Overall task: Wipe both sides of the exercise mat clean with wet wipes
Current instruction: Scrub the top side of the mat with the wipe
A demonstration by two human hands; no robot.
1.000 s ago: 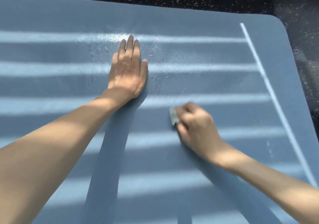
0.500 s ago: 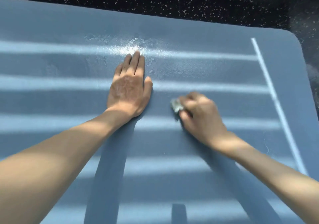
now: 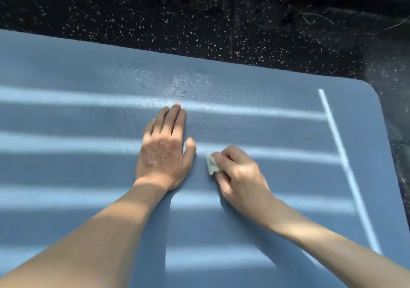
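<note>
With the left hand [image 3: 163, 152] flat and released on the blue mat [image 3: 66, 165] lying on the floor [image 3: 199, 21], the right hand [image 3: 240, 176], grasping the wet wipe [image 3: 211, 164], should press firmly in overlapping strokes.

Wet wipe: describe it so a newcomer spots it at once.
A blue exercise mat dominates the frame. Near its middle, the right hand pinches the wet wipe beside the flat left hand. It is the only pale, crumpled scrap there.
</note>
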